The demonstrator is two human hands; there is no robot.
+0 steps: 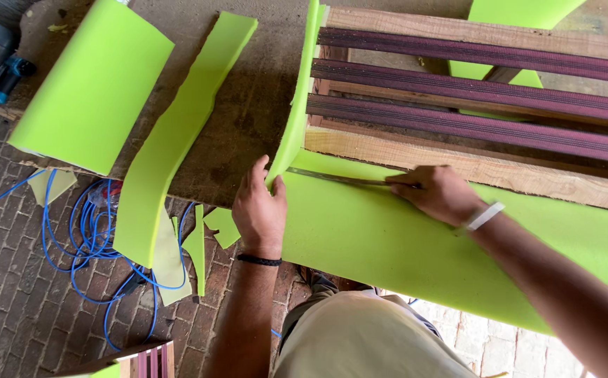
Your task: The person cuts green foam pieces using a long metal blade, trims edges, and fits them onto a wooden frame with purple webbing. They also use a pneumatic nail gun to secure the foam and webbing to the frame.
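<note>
Lime-green foam sheet (388, 238), smooth, corner pinched upright by left hand (259, 206)

**Lime green all over the bench**

Bright lime-green foam sheet (388, 238) at five o'clock, matching foam strip (171, 140) and foam slab (90, 84) towards ten. Ribbed maroon webbing straps (472, 87) cross a pale wooden frame (472, 168) at one o'clock. Blue air hose (80, 231) coils over grey-brown brick paving (17, 308) at eight. A black wristband (259, 260) and a white wristband (482, 215) sit near centre.
</note>
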